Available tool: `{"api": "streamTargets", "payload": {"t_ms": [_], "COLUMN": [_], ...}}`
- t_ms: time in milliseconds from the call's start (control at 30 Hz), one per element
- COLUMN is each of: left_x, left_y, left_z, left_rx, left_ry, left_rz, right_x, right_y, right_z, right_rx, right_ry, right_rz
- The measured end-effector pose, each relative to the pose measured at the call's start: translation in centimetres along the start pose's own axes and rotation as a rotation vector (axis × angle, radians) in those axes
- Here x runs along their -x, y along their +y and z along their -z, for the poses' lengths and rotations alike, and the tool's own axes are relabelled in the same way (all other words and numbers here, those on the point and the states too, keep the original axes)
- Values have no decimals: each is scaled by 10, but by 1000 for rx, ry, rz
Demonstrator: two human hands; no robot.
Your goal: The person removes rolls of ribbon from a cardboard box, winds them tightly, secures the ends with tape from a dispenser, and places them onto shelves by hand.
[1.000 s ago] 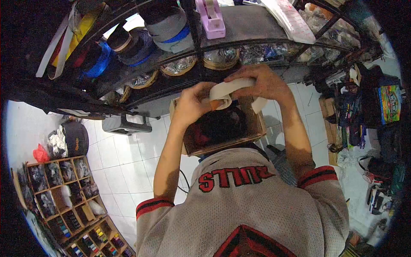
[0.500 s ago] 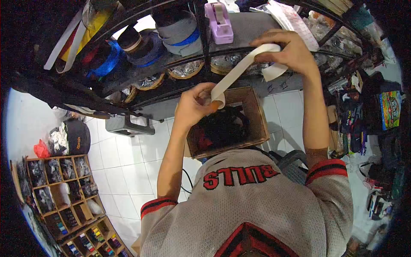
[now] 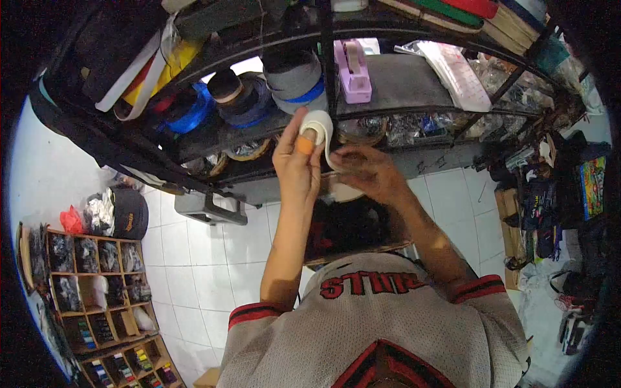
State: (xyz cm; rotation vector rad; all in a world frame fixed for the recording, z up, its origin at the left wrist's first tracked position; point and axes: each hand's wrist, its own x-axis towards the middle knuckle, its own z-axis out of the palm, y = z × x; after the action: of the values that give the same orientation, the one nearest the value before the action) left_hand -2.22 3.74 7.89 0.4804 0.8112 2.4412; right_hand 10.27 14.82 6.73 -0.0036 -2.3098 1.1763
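A small roll of white band (image 3: 325, 122) is in my left hand (image 3: 295, 169), raised in front of the shelf. The fingers are closed around the roll, and an orange patch shows at one finger by its core. From the roll a short length of band runs down to my right hand (image 3: 374, 173), which is slightly blurred. Its fingertips close on the band, and a pale loose part shows below them. Under my hands stands a cardboard box (image 3: 393, 248) with dark contents, partly hidden by my right arm.
Ahead, a black shelf holds a lilac tape dispenser (image 3: 356, 89), grey strap rolls (image 3: 292, 81), blue ribbon (image 3: 194, 111) and papers (image 3: 453, 74). A grey stool (image 3: 210, 207) stands on the tiles. To the left is a wooden compartment rack (image 3: 97, 271); bags (image 3: 543, 200) hang at right.
The long stretch between my hands has become short, and the roll looks thicker. My right hand has come down and left towards the roll. My left hand has risen slightly.
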Motion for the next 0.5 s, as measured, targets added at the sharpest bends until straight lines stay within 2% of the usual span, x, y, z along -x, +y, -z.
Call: {"api": "streamTargets", "payload": {"t_ms": [100,200,333,500], "left_x": [-2,2,3,6], "left_y": [-6,1,7,13], "left_z": [-5,-12,-17,-9], "left_rx": [-129,-283,-329,-153], "left_ry": [-70,-158,-193,-326], "left_rz": [-2,-46,-97,124], "right_x": [-14,-29,-37,-27], "right_y": [7,-13,-21,-18], "right_z": [-4,13,16,13], "right_rx": [57,-149,103,127], "right_ry": [240,384,317,310], "right_rz": [139,4,182,194]}}
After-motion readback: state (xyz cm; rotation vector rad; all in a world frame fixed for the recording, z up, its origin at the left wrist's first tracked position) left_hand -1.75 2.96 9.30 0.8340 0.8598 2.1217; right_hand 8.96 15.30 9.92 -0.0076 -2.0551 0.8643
